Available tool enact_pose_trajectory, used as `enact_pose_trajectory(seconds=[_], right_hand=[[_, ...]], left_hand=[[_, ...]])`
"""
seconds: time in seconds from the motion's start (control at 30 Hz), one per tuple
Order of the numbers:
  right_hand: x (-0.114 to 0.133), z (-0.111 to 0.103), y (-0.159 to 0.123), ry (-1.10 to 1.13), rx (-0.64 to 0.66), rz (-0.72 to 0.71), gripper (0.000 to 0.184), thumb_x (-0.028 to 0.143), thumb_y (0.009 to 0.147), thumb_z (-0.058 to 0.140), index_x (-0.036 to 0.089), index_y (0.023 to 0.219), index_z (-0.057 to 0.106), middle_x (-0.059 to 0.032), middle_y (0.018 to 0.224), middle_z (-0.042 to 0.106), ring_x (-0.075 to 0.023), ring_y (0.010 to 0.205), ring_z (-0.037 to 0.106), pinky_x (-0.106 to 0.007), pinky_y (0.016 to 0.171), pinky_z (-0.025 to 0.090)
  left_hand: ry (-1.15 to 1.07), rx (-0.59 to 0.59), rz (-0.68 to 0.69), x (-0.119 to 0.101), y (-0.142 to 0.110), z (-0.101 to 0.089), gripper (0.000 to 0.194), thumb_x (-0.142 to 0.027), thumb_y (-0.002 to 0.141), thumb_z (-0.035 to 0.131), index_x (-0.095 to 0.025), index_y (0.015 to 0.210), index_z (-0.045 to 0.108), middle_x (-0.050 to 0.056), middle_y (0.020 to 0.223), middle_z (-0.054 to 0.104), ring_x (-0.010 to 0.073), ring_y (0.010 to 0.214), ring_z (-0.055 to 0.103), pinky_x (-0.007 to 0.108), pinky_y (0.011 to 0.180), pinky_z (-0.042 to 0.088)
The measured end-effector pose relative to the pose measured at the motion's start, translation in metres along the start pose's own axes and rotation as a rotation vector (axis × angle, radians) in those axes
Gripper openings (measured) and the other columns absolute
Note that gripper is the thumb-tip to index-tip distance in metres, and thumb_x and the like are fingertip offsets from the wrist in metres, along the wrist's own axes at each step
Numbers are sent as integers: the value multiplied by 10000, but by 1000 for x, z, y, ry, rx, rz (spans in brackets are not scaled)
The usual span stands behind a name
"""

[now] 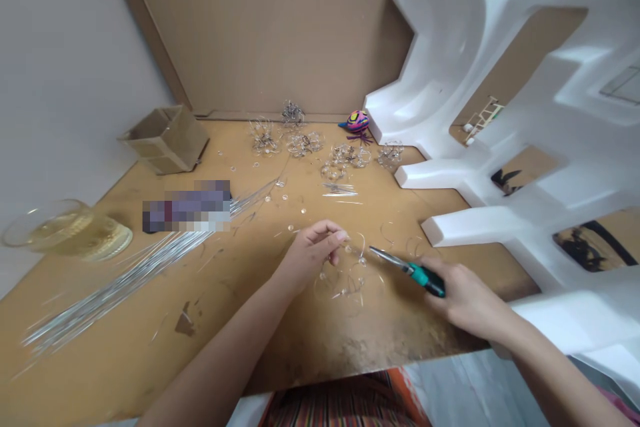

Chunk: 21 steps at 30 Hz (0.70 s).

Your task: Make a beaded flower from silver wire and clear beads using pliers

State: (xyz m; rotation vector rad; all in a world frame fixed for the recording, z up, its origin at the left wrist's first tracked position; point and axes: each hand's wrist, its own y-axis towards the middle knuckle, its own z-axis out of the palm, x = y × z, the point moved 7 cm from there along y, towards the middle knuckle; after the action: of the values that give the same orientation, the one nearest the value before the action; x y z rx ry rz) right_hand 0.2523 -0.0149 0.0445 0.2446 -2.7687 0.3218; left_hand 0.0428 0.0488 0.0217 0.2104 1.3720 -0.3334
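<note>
Wire (362, 259) and pliers (419, 274), lower centre of frame
Left grip (316, 252) pinches the wire; right grip (461, 297) encloses the pliers.

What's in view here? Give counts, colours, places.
Pliers: one, green and black, right
Beaded wire: some, clear and silver, front
Wire bundle: one, silver, left
Wire clusters: about six, silver, back
Short wires: several, silver, centre
Beads: several, clear, centre
Ornament: one, multicoloured, back
Box: one, brown, back left
Glass: one, with yellowish liquid, left
Pixelated item: one, purplish, left
Moulded frame: one, white, right
Ladder shape: one, pale, right
Panel: one, brown, back
Wall: one, grey, left
Table: one, brown, underneath
Clothing: some, striped orange, bottom
Left fingers: one set, bare, pinching beaded wire
Right fingers: one set, bare, around pliers
</note>
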Motion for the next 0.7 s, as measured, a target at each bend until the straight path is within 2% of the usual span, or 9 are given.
enact_pose_trajectory(seconds=[0.1,0.17,0.3,0.53,0.6,0.7], right_hand=[[-5,-17,-9,-115,-102,15,276,170,687,458,216,948,537,-28,829,634,-190,688,579,-280,605,378],[0,-25,-12,-183,-123,-17,261,181,694,462,222,943,532,-19,815,627,-186,666,574,-281,589,371],[22,-33,-11,-315,-105,-127,207,189,689,485,227,887,529,-9,788,591,-175,665,553,-275,569,348],[51,-43,-2,-533,-202,-289,100,197,706,503,212,798,539,-22,724,543,-166,659,507,-273,544,284],[55,-44,-1,-556,-209,-324,96,186,705,501,209,790,540,-25,721,539,-162,648,489,-274,539,267],[57,-44,-1,-561,-192,-359,101,178,700,500,204,790,538,-31,736,544,-164,660,486,-275,559,272]], left_hand=[[-77,39,-97,8,1,3,211,-380,760,596,-170,738,600,14,840,674,71,495,572,209,535,411],[-123,70,-132,12,1,5,227,-392,749,605,-166,758,615,42,934,679,94,532,613,223,552,440],[-105,112,-151,12,0,10,277,-401,744,615,-151,847,678,95,1040,669,132,631,650,238,596,465],[-63,191,-144,10,-3,16,334,-418,778,576,-159,949,700,119,1087,658,145,684,651,240,635,462],[-69,205,-139,11,-3,17,353,-427,779,572,-152,961,697,125,1042,674,146,667,643,244,629,464],[-79,215,-116,10,-3,18,358,-439,785,561,-152,949,699,101,836,706,142,616,627,242,601,462]])
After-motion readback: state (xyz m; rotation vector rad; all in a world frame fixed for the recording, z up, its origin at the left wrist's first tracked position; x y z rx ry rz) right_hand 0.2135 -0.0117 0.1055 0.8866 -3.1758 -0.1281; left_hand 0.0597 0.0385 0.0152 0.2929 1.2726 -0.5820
